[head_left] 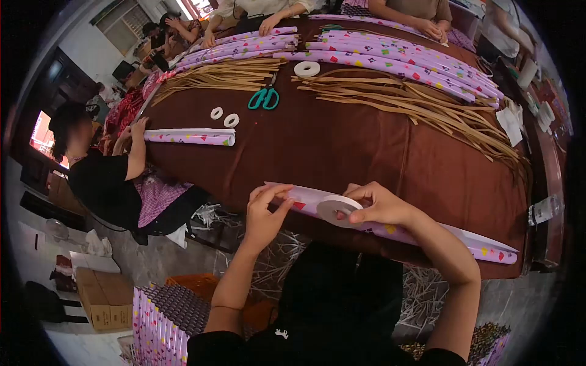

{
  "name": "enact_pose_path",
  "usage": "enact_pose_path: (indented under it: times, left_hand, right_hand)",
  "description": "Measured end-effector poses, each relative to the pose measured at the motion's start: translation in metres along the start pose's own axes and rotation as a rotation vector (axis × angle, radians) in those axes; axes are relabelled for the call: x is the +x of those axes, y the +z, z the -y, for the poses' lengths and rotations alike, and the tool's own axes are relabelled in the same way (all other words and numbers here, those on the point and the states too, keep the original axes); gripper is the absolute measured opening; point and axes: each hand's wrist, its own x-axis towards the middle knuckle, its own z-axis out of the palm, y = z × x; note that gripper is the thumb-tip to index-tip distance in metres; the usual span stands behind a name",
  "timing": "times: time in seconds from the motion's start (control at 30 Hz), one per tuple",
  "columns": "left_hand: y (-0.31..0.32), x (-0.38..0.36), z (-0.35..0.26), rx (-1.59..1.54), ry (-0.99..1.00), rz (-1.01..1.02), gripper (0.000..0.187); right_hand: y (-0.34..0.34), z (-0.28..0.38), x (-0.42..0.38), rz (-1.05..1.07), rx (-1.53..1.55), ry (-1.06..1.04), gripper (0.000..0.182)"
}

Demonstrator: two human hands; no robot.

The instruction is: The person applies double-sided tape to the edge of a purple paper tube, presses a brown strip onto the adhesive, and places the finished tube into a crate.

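A light purple paper roll [390,230] with a colourful pattern lies along the front edge of the table, its white inner side partly showing. My right hand [381,204] is closed on a white roll of tape [329,211], held flat against the paper about midway along it. At the paper's left end is my left hand [267,213], with thumb and fingers closed around its edge. Whether a strip of tape is also between those fingers I cannot make out.
On the brown-covered table [305,143] are teal-handled scissors [264,97], small tape rolls [231,120], a larger tape roll [307,69], tan strips [421,110] and finished purple rolls [397,61]. A co-worker [101,165] handles another roll [189,136] at left; others sit opposite.
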Motion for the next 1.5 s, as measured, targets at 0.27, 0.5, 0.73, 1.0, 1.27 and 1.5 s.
enact_pose_path:
  times: [0.27, 0.5, 0.73, 1.0, 1.27, 1.5]
  left_hand:
    - [-0.002, 0.004, 0.021, -0.087, -0.092, -0.055, 0.023]
    - [-0.001, 0.007, 0.031, -0.101, -0.118, -0.102, 0.028]
    - [-0.011, 0.017, 0.037, -0.168, -0.122, -0.051, 0.029]
    - [-0.018, 0.030, 0.043, -0.203, -0.180, 0.041, 0.030]
    - [-0.026, 0.045, 0.043, -0.056, -0.265, 0.139, 0.033]
    - [-0.026, 0.053, 0.048, -0.022, -0.305, 0.173, 0.033]
  right_hand:
    - [0.011, 0.015, 0.000, -0.113, 0.084, 0.265, 0.050]
    - [0.007, 0.011, -0.002, -0.224, 0.215, 0.170, 0.037]
    - [0.007, 0.014, -0.004, -0.235, 0.208, 0.148, 0.028]
    - [-0.006, 0.024, -0.008, -0.135, 0.090, 0.091, 0.021]
    - [-0.005, 0.020, -0.009, -0.126, -0.743, -0.191, 0.020]
    - [-0.002, 0.013, -0.006, -0.202, -1.038, -0.338, 0.021]
